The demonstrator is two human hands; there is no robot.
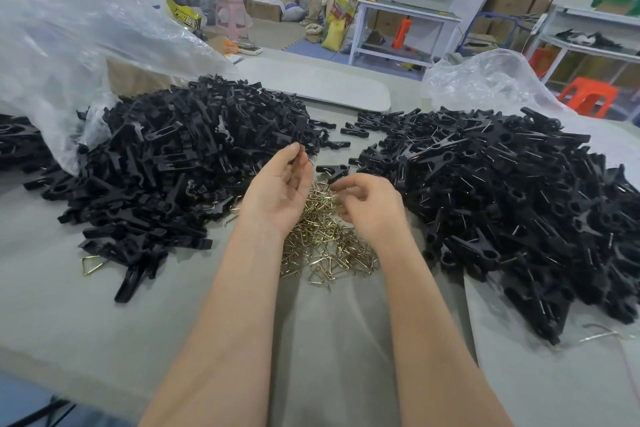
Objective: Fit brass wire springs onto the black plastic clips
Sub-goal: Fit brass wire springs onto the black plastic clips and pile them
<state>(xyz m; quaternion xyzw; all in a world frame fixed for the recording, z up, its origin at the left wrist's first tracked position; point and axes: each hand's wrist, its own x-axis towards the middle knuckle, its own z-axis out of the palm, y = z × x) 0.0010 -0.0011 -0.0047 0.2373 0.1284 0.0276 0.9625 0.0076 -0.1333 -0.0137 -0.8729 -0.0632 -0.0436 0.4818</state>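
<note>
Grey cloth [69,305] is crossed nearest by two bare forearms. Between the hands, springs [322,246] are heaped on it: thin brass wire bent into small triangles and tangled together. The left hand [277,191] is turned palm up, and a clip [299,130] is pinched upright between its thumb and fingertips. The right hand [370,208] is curled over the springs. Whether anything is gripped by its fingertips, beside a loose clip [332,170], cannot be told. A left pile [166,166] of plain black clips and a right pile [502,191] threaded with wire are spread either side. Print on a yellow sack [181,12] beyond cannot be read.
</note>
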